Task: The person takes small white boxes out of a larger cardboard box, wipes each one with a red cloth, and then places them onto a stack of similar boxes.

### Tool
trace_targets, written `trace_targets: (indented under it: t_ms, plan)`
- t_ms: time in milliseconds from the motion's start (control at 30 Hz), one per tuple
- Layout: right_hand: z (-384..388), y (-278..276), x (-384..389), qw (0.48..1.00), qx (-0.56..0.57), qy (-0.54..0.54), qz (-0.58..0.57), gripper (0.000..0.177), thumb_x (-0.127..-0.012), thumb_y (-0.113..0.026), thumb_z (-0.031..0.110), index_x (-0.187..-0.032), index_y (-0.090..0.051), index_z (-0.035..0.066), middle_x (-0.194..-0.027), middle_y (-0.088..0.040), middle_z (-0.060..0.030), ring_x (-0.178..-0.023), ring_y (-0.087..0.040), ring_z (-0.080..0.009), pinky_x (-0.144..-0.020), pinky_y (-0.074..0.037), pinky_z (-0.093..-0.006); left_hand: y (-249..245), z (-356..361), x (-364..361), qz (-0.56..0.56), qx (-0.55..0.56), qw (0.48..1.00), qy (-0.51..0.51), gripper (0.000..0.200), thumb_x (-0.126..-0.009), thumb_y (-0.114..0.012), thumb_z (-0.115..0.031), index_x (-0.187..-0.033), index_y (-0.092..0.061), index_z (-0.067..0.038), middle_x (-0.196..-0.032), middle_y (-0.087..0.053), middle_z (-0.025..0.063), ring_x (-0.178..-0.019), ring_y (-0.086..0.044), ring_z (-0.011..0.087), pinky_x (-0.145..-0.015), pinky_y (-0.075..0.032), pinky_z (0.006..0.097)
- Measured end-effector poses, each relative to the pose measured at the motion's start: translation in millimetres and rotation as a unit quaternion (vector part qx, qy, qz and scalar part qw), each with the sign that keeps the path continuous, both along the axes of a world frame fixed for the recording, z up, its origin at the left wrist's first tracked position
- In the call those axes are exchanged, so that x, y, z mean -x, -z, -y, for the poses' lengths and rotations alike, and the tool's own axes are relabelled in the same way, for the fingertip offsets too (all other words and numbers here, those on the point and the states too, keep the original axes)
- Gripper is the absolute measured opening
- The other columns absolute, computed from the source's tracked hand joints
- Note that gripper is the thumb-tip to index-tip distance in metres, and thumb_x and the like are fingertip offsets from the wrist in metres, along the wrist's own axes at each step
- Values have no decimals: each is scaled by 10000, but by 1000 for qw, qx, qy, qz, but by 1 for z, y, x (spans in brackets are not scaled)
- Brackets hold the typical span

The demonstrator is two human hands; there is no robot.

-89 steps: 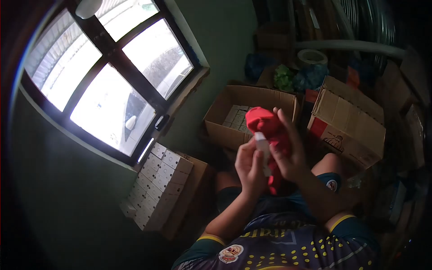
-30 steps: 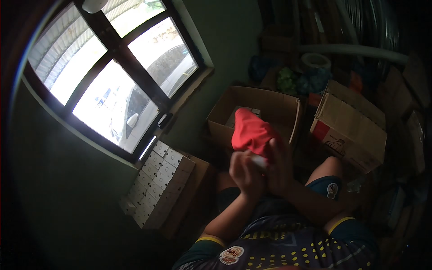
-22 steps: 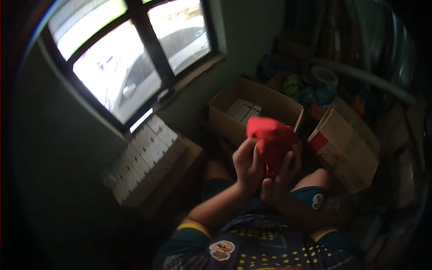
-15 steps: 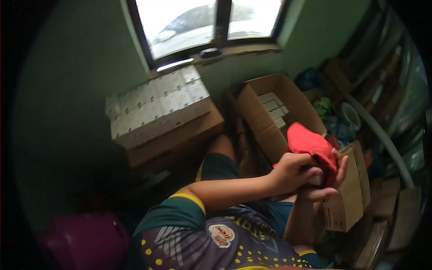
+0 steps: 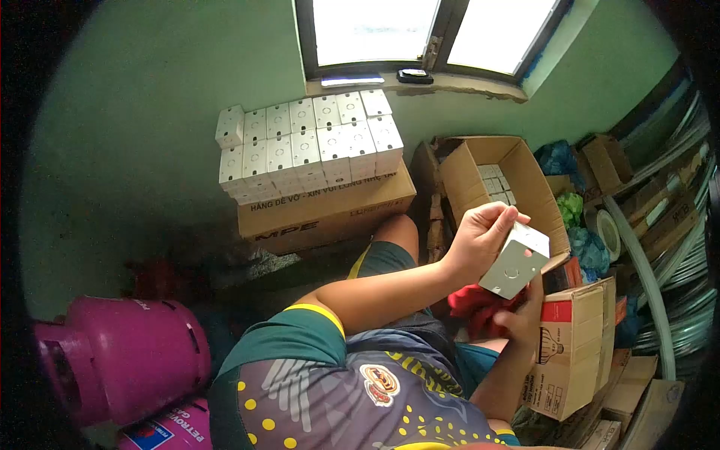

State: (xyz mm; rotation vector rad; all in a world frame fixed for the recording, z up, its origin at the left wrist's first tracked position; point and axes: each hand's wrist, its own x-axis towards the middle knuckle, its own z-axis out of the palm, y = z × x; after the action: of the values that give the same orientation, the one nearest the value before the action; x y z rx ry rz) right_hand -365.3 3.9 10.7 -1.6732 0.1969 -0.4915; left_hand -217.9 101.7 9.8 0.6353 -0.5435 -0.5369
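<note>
My left hand (image 5: 480,236) grips a white electrical back box (image 5: 514,264) by its upper edge, thumb on top. The box is tilted, and round knockout marks and small holes show on its faces. Below it, my right hand (image 5: 525,311) is closed on a bunched red cloth (image 5: 480,309); some of its fingers are hidden behind the box. Similar white boxes (image 5: 304,154) stand stacked in rows on a closed carton (image 5: 330,214) at the left.
An open carton (image 5: 536,176) holding more white boxes stands beyond my hands. A printed carton (image 5: 574,345) is close on the right, near grey tubing (image 5: 645,277). Purple gas cylinders (image 5: 135,352) stand at lower left. A window (image 5: 375,34) is ahead.
The red cloth, raised and wrapped about the box before, is now lower in my right hand. The white box is exposed in my left hand. The view has shifted, with the surroundings further right.
</note>
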Motion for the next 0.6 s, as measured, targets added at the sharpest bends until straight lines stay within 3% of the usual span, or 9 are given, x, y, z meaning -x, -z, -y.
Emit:
trace_targets:
  t_ms: [33,133,167,233,267,300,500,600]
  plan:
    - [-2,4,-2,997,54,32,-44,802,-698,-857,271,-1362,-490,10,-1200,-598,-73,-1077,-587,-173,-928,-485,-331,5,0,-4,3,2,1000,16,327,-1048,-557,-303,-1088,-681,-3,-928,-711,58,-812,-636,69,-723,-521,249]
    - [4,10,-3,995,54,70,-36,732,-754,-806,192,-1376,-480,-12,-1202,-598,-90,-1065,-583,-174,-930,-485,-336,8,-3,-7,161,-37,980,-112,471,-922,-712,-367,-1296,-623,-93,-1286,-616,147,-1086,-625,171,-891,-517,343]
    - [7,8,-5,995,45,87,-37,688,-762,-804,195,-1343,-500,-13,-1181,-607,-89,-1057,-587,-173,-927,-484,-337,7,-8,-13,324,-52,933,-149,560,-858,-751,-375,-1341,-592,-140,-1376,-529,157,-1181,-564,217,-946,-487,383]
    - [1,-10,-14,991,24,124,-37,600,-780,-799,199,-1278,-540,-14,-1138,-625,-89,-1041,-594,-170,-922,-483,-338,-19,-30,-33,617,-81,756,-205,780,-729,-829,-391,-1432,-530,-234,-1556,-357,175,-1372,-443,308,-1055,-427,463]
    - [7,-9,-16,986,83,139,-39,556,-818,-757,184,-1283,-540,-31,-1140,-635,-111,-1055,-595,-181,-937,-479,-348,-25,-30,-41,716,-141,667,-151,864,-623,-853,-380,-1421,-531,-305,-1610,-259,177,-1455,-310,394,-1112,-362,533]
    - [10,-9,-17,989,60,126,-48,560,-824,-754,193,-1287,-539,-35,-1143,-636,-117,-1060,-595,-184,-940,-477,-346,-24,-25,-46,741,-138,632,-179,893,-606,-863,-321,-1429,-519,-274,-1596,-281,192,-1443,-340,384,-1122,-368,519]
    - [1,-35,-32,998,8,50,-43,514,-848,-732,201,-1268,-554,-37,-1146,-642,-116,-1044,-608,-175,-915,-485,-317,-47,-28,-63,672,-193,714,-19,869,-592,-863,-167,-1392,-546,-288,-1588,-245,229,-1393,-362,476,-1110,-404,515]
    - [0,-38,-40,998,30,25,-45,501,-828,-775,213,-1226,-579,-20,-1051,-658,-70,-957,-616,-130,-846,-497,-289,-62,-32,-75,708,-196,678,4,850,-561,-843,-131,-1353,-576,-288,-1519,-305,231,-1349,-388,487,-1109,-406,519]
